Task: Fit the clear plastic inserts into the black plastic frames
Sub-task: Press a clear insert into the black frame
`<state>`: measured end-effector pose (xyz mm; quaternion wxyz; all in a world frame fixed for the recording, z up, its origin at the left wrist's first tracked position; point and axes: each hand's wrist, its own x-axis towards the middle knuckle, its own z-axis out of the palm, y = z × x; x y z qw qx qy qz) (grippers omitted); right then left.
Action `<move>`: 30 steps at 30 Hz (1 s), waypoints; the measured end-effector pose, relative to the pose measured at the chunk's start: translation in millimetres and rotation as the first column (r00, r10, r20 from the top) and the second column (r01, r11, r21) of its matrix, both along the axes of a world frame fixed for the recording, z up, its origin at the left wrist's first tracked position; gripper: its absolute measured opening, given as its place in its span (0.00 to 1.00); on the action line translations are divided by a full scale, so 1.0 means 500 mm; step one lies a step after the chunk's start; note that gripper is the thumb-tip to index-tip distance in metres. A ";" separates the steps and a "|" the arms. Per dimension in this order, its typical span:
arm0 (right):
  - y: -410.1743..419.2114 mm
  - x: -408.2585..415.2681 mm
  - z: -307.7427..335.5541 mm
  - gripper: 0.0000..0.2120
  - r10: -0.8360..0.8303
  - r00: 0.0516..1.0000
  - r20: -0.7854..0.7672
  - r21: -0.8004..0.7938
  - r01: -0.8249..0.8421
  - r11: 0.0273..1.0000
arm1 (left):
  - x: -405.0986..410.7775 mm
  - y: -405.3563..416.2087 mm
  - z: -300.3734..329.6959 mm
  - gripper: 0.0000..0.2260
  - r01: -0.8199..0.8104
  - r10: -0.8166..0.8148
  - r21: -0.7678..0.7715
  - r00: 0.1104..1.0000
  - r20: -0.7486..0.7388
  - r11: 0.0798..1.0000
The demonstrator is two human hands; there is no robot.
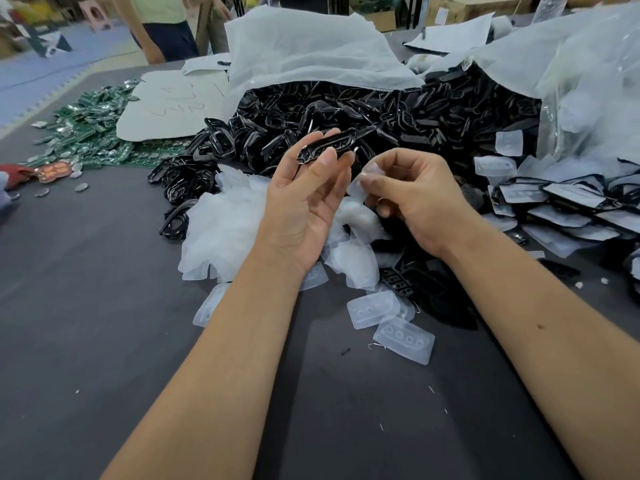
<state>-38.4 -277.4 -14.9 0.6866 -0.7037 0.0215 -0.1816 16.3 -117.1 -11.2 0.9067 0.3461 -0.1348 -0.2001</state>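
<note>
Left hand (304,199) palm up, fingers mostly straight, holds a black frame (329,147) between thumb and fingertips, raised over the heap. Frame is glossy black, long, with rounded ends, several cut-out windows along its middle, tilted with its right end higher. Right hand (412,192) fingers curled, pinches a clear insert (363,178) between thumb and forefinger, just right of the frame, not touching it. Insert is milky translucent, soft-looking, partly hidden by the fingers, so its shape is hard to tell.

Frame pile (363,112) spills from a white bag (311,50) behind the hands, glossy black pieces all tangled. Loose inserts (225,230) are heaped below the left hand; two more lie flat on the grey table (86,323) near the forearms, insert with holes (405,339) showing a row of four round rings. Fitted frames (568,206), black rims around clear centres, lie overlapped at right. Clear bag (588,81) at far right.

Green boards (90,133) are scattered far left, white sheet (173,105) beside them with red scribbled marks, not readable. No brand or label legible anywhere. Person standing (162,26) at the far edge, only torso and legs seen
</note>
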 end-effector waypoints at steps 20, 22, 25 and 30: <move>0.002 -0.005 0.003 0.07 -0.090 0.996 0.017 0.225 0.084 0.971 | -0.035 0.010 -0.022 0.13 -0.179 0.130 0.247 0.971 0.202 0.952; 0.001 -0.006 0.002 0.07 -0.108 0.993 0.042 0.199 0.097 0.975 | -0.034 0.000 -0.027 0.14 -0.259 0.183 0.313 0.950 0.253 0.914; 0.003 -0.008 0.003 0.07 -0.105 0.993 0.059 0.192 0.092 0.977 | -0.032 -0.006 -0.029 0.14 -0.313 0.219 0.357 0.935 0.279 0.880; 0.002 -0.008 0.004 0.08 -0.123 0.991 0.059 0.188 0.110 0.976 | -0.028 -0.008 -0.031 0.15 -0.327 0.225 0.381 0.931 0.287 0.865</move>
